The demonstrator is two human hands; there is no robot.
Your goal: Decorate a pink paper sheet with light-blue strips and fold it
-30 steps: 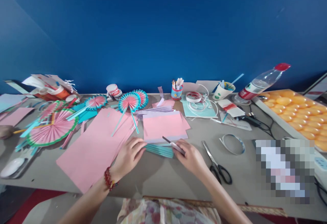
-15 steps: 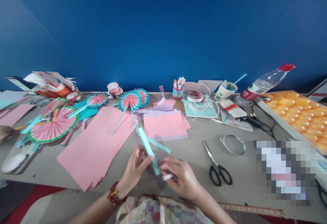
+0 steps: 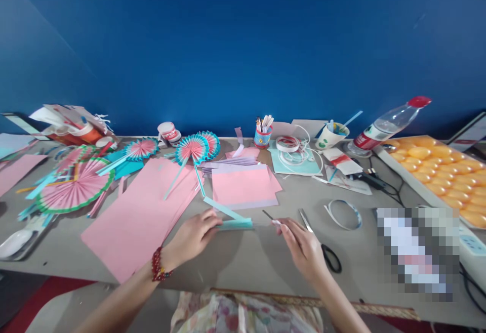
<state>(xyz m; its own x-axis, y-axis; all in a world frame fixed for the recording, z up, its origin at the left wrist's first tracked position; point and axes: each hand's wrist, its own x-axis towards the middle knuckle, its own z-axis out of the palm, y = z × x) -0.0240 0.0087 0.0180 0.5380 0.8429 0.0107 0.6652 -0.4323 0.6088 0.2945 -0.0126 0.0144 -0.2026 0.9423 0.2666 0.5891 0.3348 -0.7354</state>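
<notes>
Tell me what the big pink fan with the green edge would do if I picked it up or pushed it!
The pink fan looks like thin folded paper, so it's probably light. Its many pleats might squash if you squeeze hard. It seems to lie flat, so a gentle push would likely slide it, not roll it.

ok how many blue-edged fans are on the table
3: left fan, left of the white tub; front fan, right of it; rear fan, partly behind the front one. More may be hidden.
</notes>
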